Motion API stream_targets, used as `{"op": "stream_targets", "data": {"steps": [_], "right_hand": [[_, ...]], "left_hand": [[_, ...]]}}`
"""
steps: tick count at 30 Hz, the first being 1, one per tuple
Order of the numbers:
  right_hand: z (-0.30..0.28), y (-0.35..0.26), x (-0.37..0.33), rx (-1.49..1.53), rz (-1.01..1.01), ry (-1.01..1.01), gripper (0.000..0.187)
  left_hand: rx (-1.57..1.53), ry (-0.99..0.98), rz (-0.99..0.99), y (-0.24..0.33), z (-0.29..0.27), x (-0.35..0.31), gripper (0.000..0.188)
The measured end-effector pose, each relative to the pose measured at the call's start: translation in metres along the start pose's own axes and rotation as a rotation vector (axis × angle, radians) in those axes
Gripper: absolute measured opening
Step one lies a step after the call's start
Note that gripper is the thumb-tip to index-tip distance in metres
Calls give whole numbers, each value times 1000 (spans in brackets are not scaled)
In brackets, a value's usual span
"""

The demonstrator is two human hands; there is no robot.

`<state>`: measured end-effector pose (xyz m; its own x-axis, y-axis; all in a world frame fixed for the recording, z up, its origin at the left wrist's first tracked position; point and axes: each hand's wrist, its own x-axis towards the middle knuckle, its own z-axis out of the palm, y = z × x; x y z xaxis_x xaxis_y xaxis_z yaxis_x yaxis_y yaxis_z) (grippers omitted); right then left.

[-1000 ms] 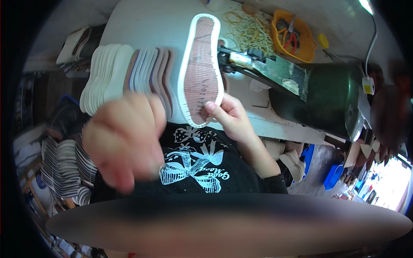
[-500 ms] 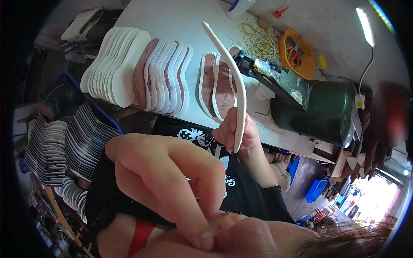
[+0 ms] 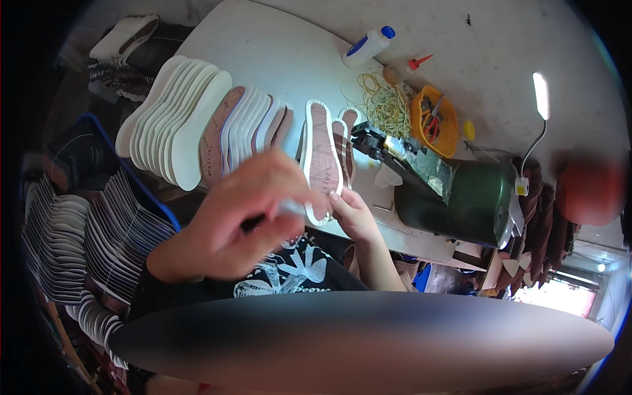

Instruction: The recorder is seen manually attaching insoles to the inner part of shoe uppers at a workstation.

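My right hand (image 3: 355, 214) pinches the near end of an insole (image 3: 324, 148). The insole is brown with a white ribbed rim, and its brown face is turned up toward me over the table. To its left, my left hand (image 3: 240, 217) is smeared by motion, fingers curled together. A small pale grey thing shows at those fingertips, too blurred to name. Two more brown, white-rimmed insoles (image 3: 349, 141) lie just beyond the held one. Left of them stands a row of brown and white insoles (image 3: 224, 131), partly behind my left hand.
A stack of white insoles (image 3: 174, 125) stands on the white table (image 3: 263, 39). Right are a dark green machine (image 3: 454, 210), yellow rubber bands (image 3: 385, 102), an orange basket (image 3: 444, 131) and a white bottle (image 3: 368, 47). Bundled soles (image 3: 125, 230) fill the lower left.
The held insole went from raised edge-on to lower, its brown face showing. My left hand moved forward from close below the camera toward the insole. The whole view has shifted slightly.
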<state>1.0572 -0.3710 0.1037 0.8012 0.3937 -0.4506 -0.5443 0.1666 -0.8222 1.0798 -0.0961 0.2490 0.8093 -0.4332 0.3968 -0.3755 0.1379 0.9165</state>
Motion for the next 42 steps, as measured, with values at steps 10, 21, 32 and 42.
{"op": "stream_targets", "data": {"steps": [10,21,32,42], "right_hand": [[14,5,20,-1190,-180,417,68],[4,19,2,-1118,-272,382,46],[14,12,-21,-743,-457,164,43],[37,-13,-18,-564,-624,192,50]], "left_hand": [[1015,42,-319,-114,40,-18,32],[1233,-28,-469,-130,70,-13,20],[810,364,-243,-141,58,-1,16],[466,492,30,-107,89,9,21]]}}
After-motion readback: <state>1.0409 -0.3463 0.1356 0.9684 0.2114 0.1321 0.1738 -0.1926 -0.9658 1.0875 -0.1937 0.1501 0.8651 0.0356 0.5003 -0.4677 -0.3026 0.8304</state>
